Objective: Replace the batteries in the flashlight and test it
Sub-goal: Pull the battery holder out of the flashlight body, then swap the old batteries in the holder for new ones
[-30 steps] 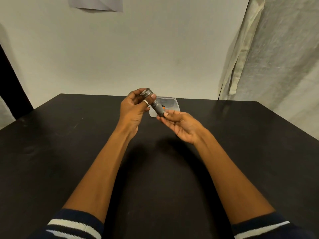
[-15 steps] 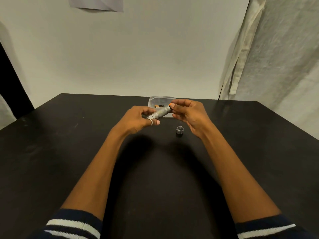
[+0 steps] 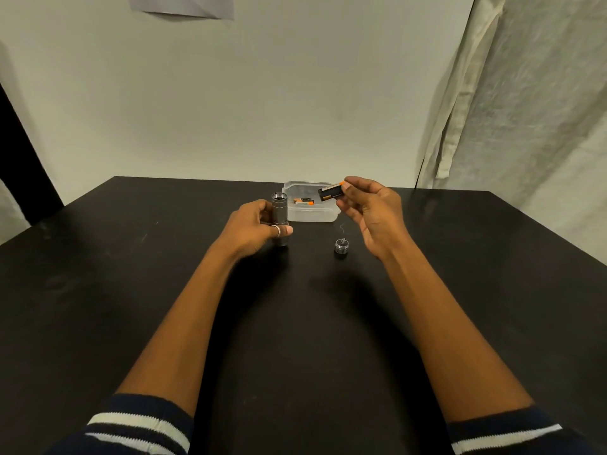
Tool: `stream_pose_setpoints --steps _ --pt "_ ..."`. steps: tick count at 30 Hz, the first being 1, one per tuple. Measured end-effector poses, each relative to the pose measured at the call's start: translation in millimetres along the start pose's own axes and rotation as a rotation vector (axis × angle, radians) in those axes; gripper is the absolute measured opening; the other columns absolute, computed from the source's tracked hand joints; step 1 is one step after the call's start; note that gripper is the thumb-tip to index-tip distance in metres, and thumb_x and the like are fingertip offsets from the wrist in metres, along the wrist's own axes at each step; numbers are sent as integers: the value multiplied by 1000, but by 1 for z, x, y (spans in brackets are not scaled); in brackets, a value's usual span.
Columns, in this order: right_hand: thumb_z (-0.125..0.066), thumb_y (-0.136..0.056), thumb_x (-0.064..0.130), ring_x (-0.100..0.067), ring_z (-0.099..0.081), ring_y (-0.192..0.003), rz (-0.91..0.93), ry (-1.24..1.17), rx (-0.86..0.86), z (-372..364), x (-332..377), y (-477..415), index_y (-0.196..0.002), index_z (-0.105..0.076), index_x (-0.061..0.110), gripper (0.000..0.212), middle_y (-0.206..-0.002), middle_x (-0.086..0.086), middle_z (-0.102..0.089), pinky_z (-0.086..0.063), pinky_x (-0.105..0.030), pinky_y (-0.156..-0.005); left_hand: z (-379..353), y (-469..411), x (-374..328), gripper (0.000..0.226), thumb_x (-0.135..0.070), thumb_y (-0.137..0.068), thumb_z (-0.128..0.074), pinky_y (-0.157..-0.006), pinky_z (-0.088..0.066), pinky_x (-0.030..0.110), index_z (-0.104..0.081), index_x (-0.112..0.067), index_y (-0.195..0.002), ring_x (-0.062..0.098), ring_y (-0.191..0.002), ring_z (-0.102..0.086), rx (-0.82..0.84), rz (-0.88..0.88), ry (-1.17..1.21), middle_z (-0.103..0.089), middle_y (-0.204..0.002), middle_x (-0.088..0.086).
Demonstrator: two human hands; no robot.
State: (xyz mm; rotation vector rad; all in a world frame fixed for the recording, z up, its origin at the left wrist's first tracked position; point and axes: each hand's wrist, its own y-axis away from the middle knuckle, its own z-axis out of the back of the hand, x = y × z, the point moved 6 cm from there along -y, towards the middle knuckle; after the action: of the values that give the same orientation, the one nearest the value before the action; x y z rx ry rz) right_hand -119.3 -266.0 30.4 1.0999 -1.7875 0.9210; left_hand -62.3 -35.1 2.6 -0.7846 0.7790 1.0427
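right fingers [image 3: 345,192] pinch a battery [image 3: 331,194] lying sideways, right of the upright torch [image 3: 280,215] that left fingers [image 3: 285,229] grip.

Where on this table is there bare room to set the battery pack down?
The table is bare left of the left hand and right of the right hand. It is crowded between the flashlight body, plastic container and tail cap.

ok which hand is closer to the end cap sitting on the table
Right. The right hand is raised just above and beside the end cap, holding a battery. The left hand is farther off, gripping the flashlight body.
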Motion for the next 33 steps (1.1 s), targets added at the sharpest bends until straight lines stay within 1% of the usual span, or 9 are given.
stream_pose_setpoints --steps 4,8,10,12,15,18,23,28,33 --pt "-75 -90 2 -14 -76 -77 -6 21 13 0 -2 0 -105 -72 2 16 -84 -3 -79 -61 -28 -76 -2 -2 7 50 -30 -77 -87 -83 -48 26 -62 -21 -119 15 -104 -67 6 28 -26 -71 -112 -4" --pt "-75 -90 2 -14 -77 -79 -12 35 19 0 -2 1 -105 -72 3 15 -85 -3 -79 -61 -28 -76 -4 -3 10 59 -33 -75 -88 -101 -51 40 -59 -21 -125 18 -108 -66 29 55 -30 -70 -120 -2" --pt "-74 -90 1 -15 -77 -80 -16 43 22 -1 -2 2 -106 -72 1 16 -87 -5 -79 -62 -28 -76 -6 -1 7 74 -41 -71 -89 -103 -49 37 -54 -21 -133 15 -113 -61 37 46 -22 -64 -127 -5" --pt "-74 -90 2 -16 -77 -82 -20 57 27 -1 -1 3 -108 -72 0 18 -90 -7 -79 -62 -28 -77 0 4 -7 81 -55 -70 -86 -96 -47 27 -52 -23 -137 9 -114 -55 -126 -47 -34 -56 -129 -10" --pt "-74 -90 4 -18 -77 -84 -21 84 43 -3 0 4 -105 -72 3 15 -91 -7 -79 -62 -28 -77 20 21 -43 58 -69 -81 -68 -79 -43 7 -60 -28 -121 2 -101 -54 -543 -336 -21 -56 -120 -9" --pt "-76 -90 8 -19 -76 -83 -20 119 52 -4 1 6 -101 -74 6 11 -91 -8 -79 -62 -27 -76 21 34 -72 41 -59 -91 -63 -72 -41 5 -64 -22 -109 1 -86 -53 -695 -527 -76 -56 -108 -7" --pt "-81 -87 24 -15 -77 -83 2 239 42 -1 6 7 -102 -75 10 22 -98 -8 -80 -60 -25 -72 -15 42 -86 24 -36 -99 -61 -64 -46 18 -70 -14 -101 5 -72 -54 -564 -602 -170 -65 -94 -2" --pt "-83 -85 33 -11 -72 -74 28 268 13 10 19 7 -99 -75 13 26 -88 -1 -79 -58 -23 -66 -39 41 -89 17 -25 -102 -56 -66 -45 12 -71 -17 -106 4 -85 -59 -476 -636 -137 -68 -101 -5" --pt "-83 -85 28 -9 -73 -72 51 261 60 16 27 5 -97 -74 13 21 -84 1 -79 -56 -23 -63 -62 35 -76 24 -31 -106 -48 -73 -57 21 -70 -24 -112 7 -85 -68 -321 -413 88 -72 -95 -2"
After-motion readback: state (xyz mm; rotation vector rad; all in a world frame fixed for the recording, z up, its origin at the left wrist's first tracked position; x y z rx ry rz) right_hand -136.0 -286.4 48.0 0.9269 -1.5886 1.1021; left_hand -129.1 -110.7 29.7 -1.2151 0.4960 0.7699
